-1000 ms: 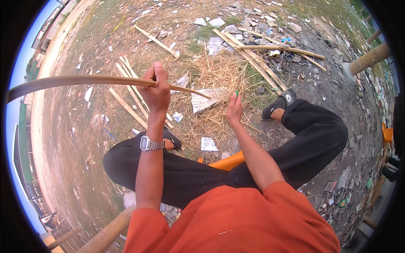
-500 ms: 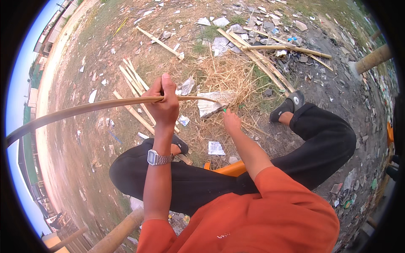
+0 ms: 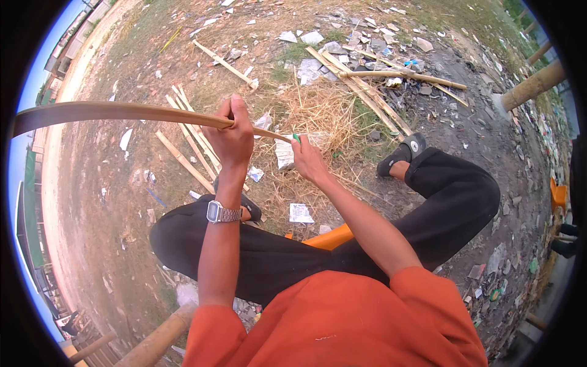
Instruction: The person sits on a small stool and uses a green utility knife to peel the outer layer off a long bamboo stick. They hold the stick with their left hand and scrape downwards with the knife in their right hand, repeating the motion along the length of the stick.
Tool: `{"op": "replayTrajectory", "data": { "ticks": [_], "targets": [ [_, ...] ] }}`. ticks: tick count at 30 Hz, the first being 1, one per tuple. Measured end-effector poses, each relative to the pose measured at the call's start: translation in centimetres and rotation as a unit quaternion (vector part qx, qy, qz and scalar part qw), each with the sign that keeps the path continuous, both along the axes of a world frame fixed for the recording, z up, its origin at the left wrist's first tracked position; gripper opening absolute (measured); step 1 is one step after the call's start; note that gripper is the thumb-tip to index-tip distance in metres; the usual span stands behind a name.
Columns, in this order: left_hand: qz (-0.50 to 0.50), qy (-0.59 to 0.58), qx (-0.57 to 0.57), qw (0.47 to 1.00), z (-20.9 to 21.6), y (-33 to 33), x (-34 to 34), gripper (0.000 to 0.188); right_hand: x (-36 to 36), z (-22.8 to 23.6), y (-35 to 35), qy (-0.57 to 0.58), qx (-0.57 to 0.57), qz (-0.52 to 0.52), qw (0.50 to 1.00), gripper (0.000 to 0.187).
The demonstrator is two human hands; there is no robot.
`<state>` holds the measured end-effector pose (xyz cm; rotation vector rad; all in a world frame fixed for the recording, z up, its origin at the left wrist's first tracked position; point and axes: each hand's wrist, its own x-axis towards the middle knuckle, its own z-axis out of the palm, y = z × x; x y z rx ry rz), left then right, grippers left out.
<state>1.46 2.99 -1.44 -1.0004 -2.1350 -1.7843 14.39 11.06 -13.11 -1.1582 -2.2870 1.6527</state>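
My left hand (image 3: pixel 231 137) is raised in front of me with the wrist upright, forearm (image 3: pixel 218 263) coming nearly straight up past the silver watch (image 3: pixel 224 212), thumb uppermost and fingers closed around a long strip (image 3: pixel 140 112). My right hand (image 3: pixel 309 160) reaches in slantwise from the lower right, its fingers folded on a small tool (image 3: pixel 296 138); only a green bit of it shows clearly, so I can't properly tell how the rest meets the strip. Half a second ago I had this hand farther right and lower, by the edge of the pale block (image 3: pixel 285 156); now it has come across to the strip's thin end, closer to my left hand. The strip's far end, which drooped toward the lower left then, sits higher now, and the length runs almost level before dipping to the right. It is tan-brown, flat and broad at the left rim of my view, bending gently and narrowing past my left fingers toward the right hand. I hold it above the ground, its thin end over the block, which lies on scattered straw (image 3: pixel 324 116).
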Motion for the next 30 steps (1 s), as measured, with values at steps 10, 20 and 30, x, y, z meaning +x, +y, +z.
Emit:
{"op": "replayTrajectory", "data": {
  "ticks": [10, 20, 30],
  "targets": [
    [-0.057, 0.031, 0.008, 0.998, 1.0, -1.3, 1.0, 0.048, 1.9, 6.0, -4.1, 0.054, 0.104, 0.049, 0.992, 0.033],
    [-0.086, 0.044, 0.014, 0.995, 0.2, -0.9, -0.2, 0.05, 2.0, 2.8, -3.4, 0.051, 0.104, 0.038, 0.993, 0.034],
    [-0.128, 0.094, 0.046, 0.986, 0.4, -0.9, -1.2, 0.049, 2.5, 0.7, -3.8, -0.007, 0.165, 0.024, 0.986, 0.028]
  ]
}}
